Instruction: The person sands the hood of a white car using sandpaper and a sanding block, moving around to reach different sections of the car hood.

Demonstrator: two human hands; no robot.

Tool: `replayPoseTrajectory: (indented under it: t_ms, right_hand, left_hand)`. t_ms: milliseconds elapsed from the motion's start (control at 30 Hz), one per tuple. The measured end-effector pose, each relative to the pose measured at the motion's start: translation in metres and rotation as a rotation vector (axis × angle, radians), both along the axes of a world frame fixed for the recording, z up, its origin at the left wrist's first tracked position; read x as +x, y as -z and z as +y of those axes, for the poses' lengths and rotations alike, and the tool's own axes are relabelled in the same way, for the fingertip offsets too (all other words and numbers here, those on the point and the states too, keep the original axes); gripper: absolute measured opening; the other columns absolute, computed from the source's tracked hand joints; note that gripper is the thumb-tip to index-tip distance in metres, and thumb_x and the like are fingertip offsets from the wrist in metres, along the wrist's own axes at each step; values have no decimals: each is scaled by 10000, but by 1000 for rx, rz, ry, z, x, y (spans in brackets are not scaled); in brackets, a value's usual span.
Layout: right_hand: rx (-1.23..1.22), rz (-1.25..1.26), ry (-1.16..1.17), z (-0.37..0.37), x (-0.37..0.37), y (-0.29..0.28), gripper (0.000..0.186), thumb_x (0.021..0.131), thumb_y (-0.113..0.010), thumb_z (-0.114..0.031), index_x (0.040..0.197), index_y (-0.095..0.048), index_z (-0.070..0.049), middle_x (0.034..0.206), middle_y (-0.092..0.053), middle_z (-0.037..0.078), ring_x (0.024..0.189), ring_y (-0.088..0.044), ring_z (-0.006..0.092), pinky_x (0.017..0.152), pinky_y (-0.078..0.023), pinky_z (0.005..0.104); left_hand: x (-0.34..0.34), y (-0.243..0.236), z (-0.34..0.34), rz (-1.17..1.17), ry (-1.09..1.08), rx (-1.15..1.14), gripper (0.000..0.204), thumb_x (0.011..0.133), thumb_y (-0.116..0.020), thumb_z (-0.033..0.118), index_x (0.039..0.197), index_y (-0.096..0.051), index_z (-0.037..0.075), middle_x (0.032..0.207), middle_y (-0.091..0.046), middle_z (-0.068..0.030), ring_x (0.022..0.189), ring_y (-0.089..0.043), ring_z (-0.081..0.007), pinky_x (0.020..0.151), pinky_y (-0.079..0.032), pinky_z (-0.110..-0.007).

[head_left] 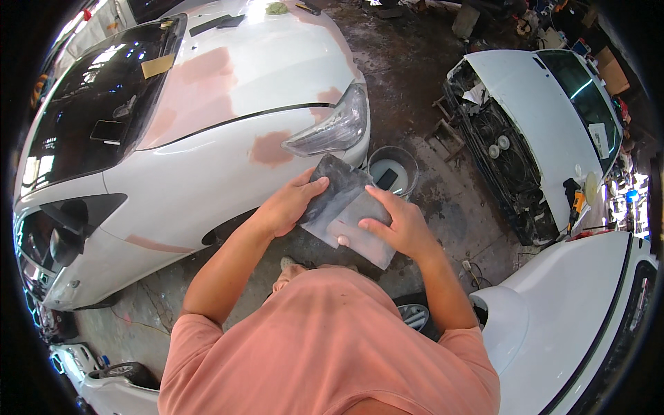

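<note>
Out in front of my chest, my left hand [287, 205] grips the edge of a dark grey, smeared flat board [340, 181], thumb on top. A lighter grey flat plate [366, 234] overlaps the board's lower right part. My right hand [401, 225] holds that plate, thumb and index finger on its upper face. A small pale pink lump [343, 241] sits at the plate's near left edge; it looks like filler. Whether the two flat pieces are joined cannot be told. Beyond my hands stands a white car [207, 155] with pinkish filler patches [271, 149] on fender and hood.
A bucket [413, 166] of cloudy water with a dark block in it stands on the floor beside the headlight [332, 128]. A yellow sheet [158, 66] lies by the windshield. Another white car [526, 138] with its front stripped is at right; a white body [560, 311] is near right.
</note>
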State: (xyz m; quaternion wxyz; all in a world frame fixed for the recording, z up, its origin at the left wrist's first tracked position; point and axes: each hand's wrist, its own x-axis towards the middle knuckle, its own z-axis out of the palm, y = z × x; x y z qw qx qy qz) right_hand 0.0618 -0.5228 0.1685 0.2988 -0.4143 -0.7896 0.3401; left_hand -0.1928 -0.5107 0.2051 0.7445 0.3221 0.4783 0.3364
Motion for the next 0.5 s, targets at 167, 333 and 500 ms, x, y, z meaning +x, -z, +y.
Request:
replayPoseTrajectory:
  t_ms: [167,333,500]
  right_hand:
    - [18,139,26,-16,1,22,605,895,-756,-241,1402,-495,-41,1262,-648,181,1136,-647,284,926,-519,373]
    - [-516,1072,528,-22,-17,58,515,958,-667,-143,1420,-447,-83,1108,-656,110,933,-661,165,773,-554,298]
    - [-1251,1453,306,-41,-35,88,256,1037,-554,-274,1245,-593,-131,830,-618,15,486,-496,106,398,-367,235]
  left_hand:
    - [-5,15,3,-157,-340,62,443,1050,-515,217,1469,-424,109,1285,-602,-68,1106,-630,-186,945,-546,-376]
    - [-20,31,-6,-297,-439,180,377,1032,-507,142,1402,-451,95,1293,-591,-68,1130,-628,-210,946,-539,-385]
    - [-30,39,-3,-336,-657,303,320,1026,-488,166,1327,-497,59,1274,-603,-94,1155,-614,-234,948,-531,-408]
